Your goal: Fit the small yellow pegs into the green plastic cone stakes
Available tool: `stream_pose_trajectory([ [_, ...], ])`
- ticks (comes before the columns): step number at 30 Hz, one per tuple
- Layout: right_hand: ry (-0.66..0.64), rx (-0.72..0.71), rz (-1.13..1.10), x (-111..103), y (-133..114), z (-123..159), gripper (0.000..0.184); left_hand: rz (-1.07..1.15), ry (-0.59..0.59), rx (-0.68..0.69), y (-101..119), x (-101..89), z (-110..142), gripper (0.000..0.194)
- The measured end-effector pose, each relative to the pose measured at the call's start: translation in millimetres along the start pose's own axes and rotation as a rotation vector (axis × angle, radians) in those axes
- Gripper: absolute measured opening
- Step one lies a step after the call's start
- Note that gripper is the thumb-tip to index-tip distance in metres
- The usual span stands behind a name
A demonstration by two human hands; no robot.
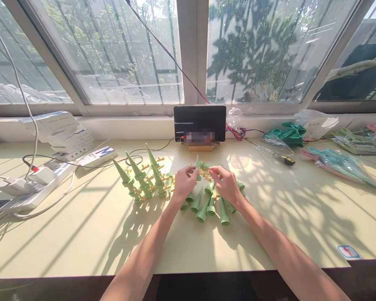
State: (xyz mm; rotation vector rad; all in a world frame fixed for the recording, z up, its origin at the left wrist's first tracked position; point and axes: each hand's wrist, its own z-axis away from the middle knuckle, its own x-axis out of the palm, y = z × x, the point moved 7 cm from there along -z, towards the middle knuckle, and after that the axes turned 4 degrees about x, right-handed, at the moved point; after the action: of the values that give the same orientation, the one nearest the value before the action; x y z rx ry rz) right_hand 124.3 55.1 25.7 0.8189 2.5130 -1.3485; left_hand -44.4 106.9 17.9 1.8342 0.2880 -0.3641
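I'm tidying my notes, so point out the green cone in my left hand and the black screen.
Held green cone (197, 163): head view, on its upper taper.
Black screen (199, 121): head view, middle of its display.

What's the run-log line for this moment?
left hand: holding green cone | right hand: beside it, grip unclear | left of hands: upright green cones with yellow pieces | nearer person: loose green cones | behind: black screen
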Motion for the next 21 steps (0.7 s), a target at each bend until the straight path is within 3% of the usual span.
stream_pose_trajectory([
  [21,-0.076,-0.015,-0.037,6.7,1.3,0.9,0.018,0.027,-0.007,0.06,6.7,2.8,2.8,0.033],
])
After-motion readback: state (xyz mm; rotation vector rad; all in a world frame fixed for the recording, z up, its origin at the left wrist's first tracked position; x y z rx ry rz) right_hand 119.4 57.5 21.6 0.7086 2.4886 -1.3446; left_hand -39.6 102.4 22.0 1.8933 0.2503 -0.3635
